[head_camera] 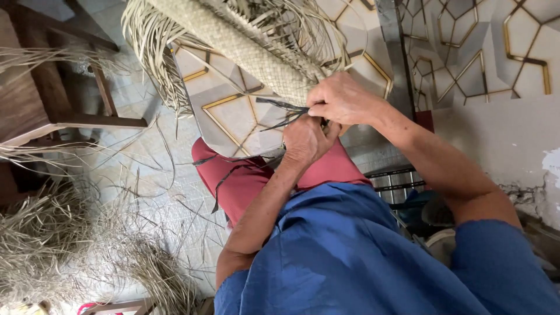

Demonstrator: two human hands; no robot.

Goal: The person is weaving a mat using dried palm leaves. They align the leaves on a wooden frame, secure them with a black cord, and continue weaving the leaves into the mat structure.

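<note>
1. My left hand (306, 140) sits just above my knee in the red trousers (245, 181), fingers closed around dark strips (286, 111) at the lower edge of the woven band (256, 52).
2. My right hand (341, 99) is above it, touching it, fingers pinched together on the same dark strips where they meet the weave.
3. The band runs up and away from my hands over a patterned board (233, 116) leaning against my leg; a good stretch is already plaited tight.
4. Loose pale ends (151, 46) fringe the band's sides and far end, so I judge the weaving unfinished.
5. Plenty of dry straw (52, 233) lies heaped on the floor (175, 198) by a wooden chair (52, 105).
</note>
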